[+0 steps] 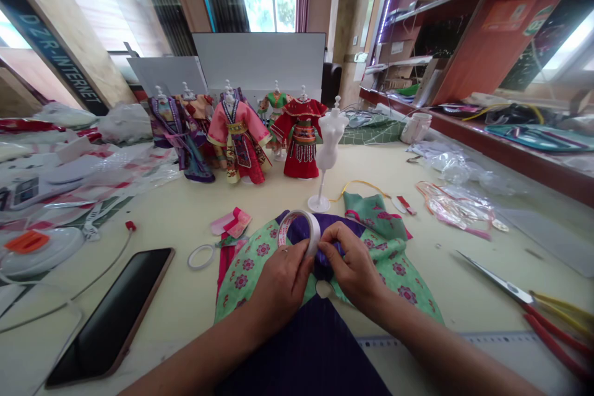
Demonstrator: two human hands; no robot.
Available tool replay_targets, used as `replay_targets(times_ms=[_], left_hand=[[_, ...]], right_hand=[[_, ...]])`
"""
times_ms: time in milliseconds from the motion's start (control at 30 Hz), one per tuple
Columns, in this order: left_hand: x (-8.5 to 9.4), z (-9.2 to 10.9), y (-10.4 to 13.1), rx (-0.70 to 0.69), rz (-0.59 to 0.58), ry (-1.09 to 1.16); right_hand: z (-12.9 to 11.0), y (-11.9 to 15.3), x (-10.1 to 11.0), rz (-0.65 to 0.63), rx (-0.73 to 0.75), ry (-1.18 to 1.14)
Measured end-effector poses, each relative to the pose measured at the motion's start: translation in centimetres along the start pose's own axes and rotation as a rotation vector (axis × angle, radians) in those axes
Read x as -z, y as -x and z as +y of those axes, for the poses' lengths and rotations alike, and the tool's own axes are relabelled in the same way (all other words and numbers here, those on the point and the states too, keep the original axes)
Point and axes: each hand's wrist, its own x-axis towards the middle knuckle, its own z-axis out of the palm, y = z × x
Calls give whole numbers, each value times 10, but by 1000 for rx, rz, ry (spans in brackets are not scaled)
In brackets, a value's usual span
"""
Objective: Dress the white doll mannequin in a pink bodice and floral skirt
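My left hand [283, 281] is closed around the lower side of a roll of white tape [314, 232], holding it upright. At the roll's right edge, the thumb and forefinger of my right hand [348, 260] are pinched together; whether a loose end lies between them is too small to make out. Beneath both hands spreads a green floral fabric piece [253, 262] with purple fabric in its middle. A dark purple strip of cloth [306, 352] extends toward me under my forearms. A thinner ring of tape [201, 257] lies to the left.
Behind the cloth stand a bare white mannequin [330, 142] and several dressed mini mannequins, one in a red dress [302, 136]. A phone [111, 315] lies left. Scissors [520, 294] lie open at right, near a ruler [492, 338]. Pink scraps [232, 223] sit beyond the ring.
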Motion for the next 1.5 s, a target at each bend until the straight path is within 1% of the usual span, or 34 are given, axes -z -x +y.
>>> replay_targets(times_ms=[100,300,467,667,833,1000,1133,1233,1333,1400,1500], left_hand=[[2,1,-2,39,-32,35],[5,2,-3,103,-36,88],[4,1,-2,118,-36,97],[5,2,-3,119,-37,98],[6,4,-2,98,-29,72],[7,5,-4,29,30,23],[8,5,-6,6,3,47],[9,4,-6,42,-15,57],[10,5,-4,155,-23,96],[12,7,-3,222,-54,146],[13,8,-2,235,-87,207]], right_hand=[[-2,2,0,-11,51,26],[-3,2,0,-8,134,44],[-1,0,-1,66,211,37],[0,0,-1,107,252,49],[-2,1,0,135,245,78],[-3,2,0,154,218,112],[2,2,-1,179,197,66],[5,2,-2,185,167,9],[5,3,-3,196,147,-34],[3,4,-3,215,142,-56],[0,5,-3,250,147,-86]])
